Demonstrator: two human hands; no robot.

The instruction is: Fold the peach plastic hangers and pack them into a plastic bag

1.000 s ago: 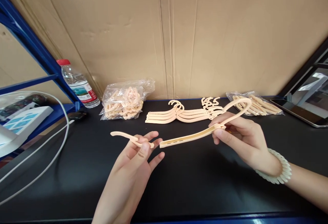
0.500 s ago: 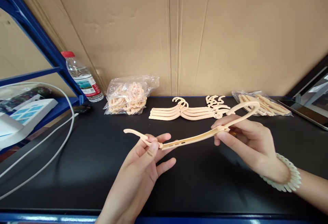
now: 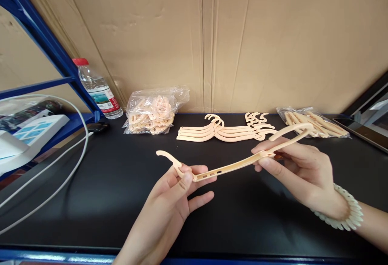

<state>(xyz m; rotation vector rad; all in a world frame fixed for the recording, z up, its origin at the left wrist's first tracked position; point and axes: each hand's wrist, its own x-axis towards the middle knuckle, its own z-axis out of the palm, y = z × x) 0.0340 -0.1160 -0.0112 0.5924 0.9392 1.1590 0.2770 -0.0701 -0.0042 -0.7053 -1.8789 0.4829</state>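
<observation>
A long beige plastic hanger arm (image 3: pixel 232 165) with small slots near its left end is held above the black table. My left hand (image 3: pixel 178 194) pinches a small curved hook piece (image 3: pixel 166 156) between thumb and index finger, against the arm's left end. At the arm's right end my right hand (image 3: pixel 298 172) grips the joint, where a curved beige piece (image 3: pixel 294 129) bends back. Behind lie several beige hangers (image 3: pixel 197 133) in a row, with small hook pieces (image 3: pixel 256 118) at their right.
A bag of beige parts (image 3: pixel 151 113) stands back left beside a water bottle (image 3: pixel 103 95). Another bag of long pieces (image 3: pixel 315 123) lies back right near a dark-framed tablet (image 3: pixel 363 133). White cables (image 3: pixel 80 155) cross the left side of the black table (image 3: pixel 100 212).
Both hands have shifted slightly right with the hanger parts. The small hook piece has tilted more steeply, and the slots in the arm show more clearly.
</observation>
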